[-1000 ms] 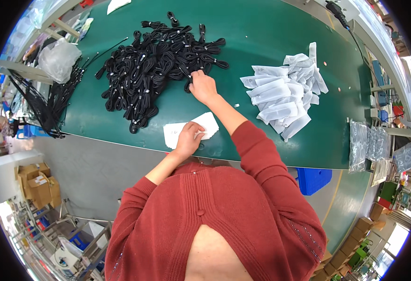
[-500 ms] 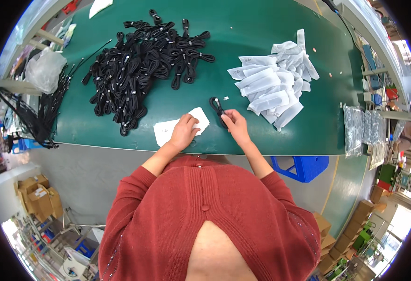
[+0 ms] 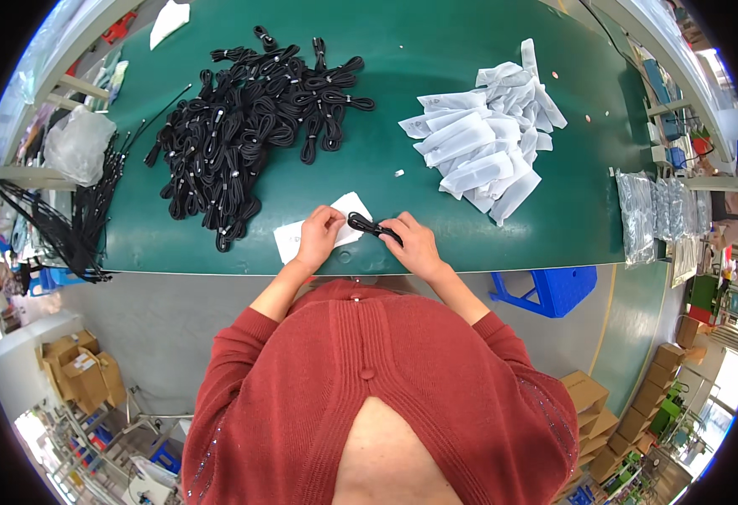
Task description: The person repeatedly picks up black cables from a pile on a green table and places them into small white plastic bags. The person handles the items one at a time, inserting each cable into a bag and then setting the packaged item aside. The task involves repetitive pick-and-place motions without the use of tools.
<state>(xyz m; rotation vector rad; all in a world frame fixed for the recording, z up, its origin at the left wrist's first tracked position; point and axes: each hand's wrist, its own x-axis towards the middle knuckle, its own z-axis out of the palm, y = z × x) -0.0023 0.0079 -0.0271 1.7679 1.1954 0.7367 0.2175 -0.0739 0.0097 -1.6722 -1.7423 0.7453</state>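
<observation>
My right hand (image 3: 413,245) grips a coiled black cable (image 3: 367,225), its looped end pointing left toward the stack of flat white bags (image 3: 354,204). The stack lies fanned out near the table's front edge. Over the stack, my left hand (image 3: 318,239) has its thumb and fingers pinched together at the top white bag, close to the cable's loop; the exact hold is partly hidden. A large heap of coiled black cables (image 3: 243,126) lies at the far left. Beyond my right hand is a pile of filled whitish bags (image 3: 491,135).
A small white piece (image 3: 399,173) lies on the green table (image 3: 369,101) between the piles. Long black cables (image 3: 79,215) and a clear plastic bag (image 3: 79,145) are at the left edge. Packed clear bags (image 3: 636,219) hang at the right edge; a blue stool (image 3: 558,290) stands below.
My right hand has brought the cable left and nearer to the white bags, turning its loop leftward. My left hand's fingers have drawn into a pinch at the stack.
</observation>
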